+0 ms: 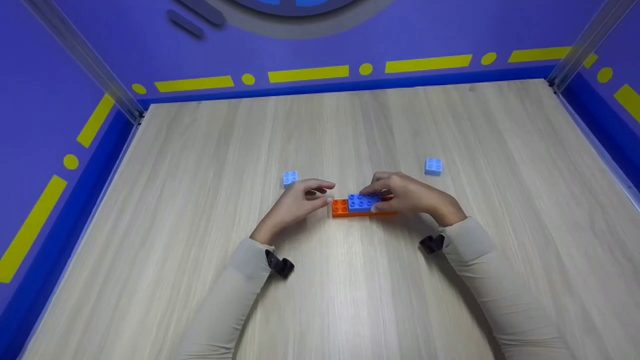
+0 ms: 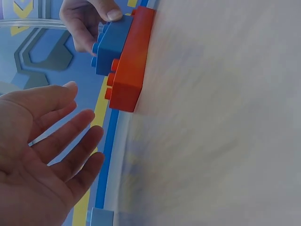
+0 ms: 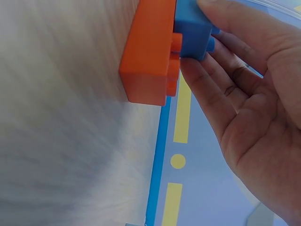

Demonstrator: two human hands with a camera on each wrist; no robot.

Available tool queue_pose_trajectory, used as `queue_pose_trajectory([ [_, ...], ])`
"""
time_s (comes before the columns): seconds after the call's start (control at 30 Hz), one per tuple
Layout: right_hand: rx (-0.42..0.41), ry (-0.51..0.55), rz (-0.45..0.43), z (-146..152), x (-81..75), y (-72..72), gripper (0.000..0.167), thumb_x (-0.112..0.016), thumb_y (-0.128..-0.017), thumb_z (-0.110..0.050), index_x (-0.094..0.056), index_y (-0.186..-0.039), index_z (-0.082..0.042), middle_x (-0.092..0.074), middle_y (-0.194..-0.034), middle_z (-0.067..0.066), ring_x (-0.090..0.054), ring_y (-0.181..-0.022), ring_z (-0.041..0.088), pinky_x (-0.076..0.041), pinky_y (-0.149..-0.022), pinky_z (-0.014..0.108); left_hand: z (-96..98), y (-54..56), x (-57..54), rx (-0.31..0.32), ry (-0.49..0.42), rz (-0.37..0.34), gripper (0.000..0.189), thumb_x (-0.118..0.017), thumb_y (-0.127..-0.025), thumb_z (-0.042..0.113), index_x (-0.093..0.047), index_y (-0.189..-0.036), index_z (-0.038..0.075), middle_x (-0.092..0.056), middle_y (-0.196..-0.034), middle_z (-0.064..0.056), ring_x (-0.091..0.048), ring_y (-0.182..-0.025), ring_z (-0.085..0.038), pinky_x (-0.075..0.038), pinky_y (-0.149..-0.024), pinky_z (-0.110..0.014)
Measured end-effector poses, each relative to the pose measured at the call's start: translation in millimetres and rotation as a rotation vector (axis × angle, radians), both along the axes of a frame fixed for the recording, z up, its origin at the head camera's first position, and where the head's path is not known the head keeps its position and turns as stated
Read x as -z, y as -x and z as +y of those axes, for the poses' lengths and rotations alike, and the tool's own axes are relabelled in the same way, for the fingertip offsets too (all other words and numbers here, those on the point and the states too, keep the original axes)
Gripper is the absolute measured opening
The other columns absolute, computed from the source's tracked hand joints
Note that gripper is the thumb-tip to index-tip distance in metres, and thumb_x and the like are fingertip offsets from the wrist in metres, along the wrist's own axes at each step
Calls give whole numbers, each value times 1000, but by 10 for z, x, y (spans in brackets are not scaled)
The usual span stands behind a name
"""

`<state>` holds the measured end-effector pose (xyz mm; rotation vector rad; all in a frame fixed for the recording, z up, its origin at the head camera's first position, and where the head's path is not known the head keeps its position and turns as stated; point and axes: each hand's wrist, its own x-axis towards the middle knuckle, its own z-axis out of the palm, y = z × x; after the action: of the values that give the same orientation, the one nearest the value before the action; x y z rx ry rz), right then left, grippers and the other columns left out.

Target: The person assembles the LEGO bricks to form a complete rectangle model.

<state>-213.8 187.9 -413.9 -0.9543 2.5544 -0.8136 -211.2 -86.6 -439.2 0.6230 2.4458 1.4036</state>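
Observation:
On the table lies a long orange building brick [image 1: 340, 208] with studs along its top. A shorter blue building brick [image 1: 358, 202] sits on its middle, and orange studs show at both ends in the wrist views. My right hand [image 1: 407, 196] pinches the blue brick between thumb and fingers; its thumb [image 3: 225, 14] lies on the near side. Beside the orange brick's left end is my left hand [image 1: 296, 206], its fingers [image 2: 80, 146] loosely spread and nothing held. Whether the blue brick is fully pressed down cannot be told.
A small light blue brick [image 1: 290, 178] stands just behind my left hand. Another light blue brick [image 1: 433, 166] stands farther back on the right. Blue-purple panels [image 1: 320, 55] with yellow marks border the wooden table [image 1: 320, 300] at the back and sides.

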Motion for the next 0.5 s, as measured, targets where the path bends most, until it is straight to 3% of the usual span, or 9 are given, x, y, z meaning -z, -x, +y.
queue_pose_trajectory([
  [0.5, -17, 7, 2, 9, -6, 1, 35, -71, -85, -10, -68, -120, -7, -61, -103, 6, -55, -94, 18, -53, -87, 38, -220, 94, -69, -102, 66, 199, 36, -69, -88, 14, -65, -122, 5, -62, -129, -9, -51, -126, -26, -41, -107, -43],
])
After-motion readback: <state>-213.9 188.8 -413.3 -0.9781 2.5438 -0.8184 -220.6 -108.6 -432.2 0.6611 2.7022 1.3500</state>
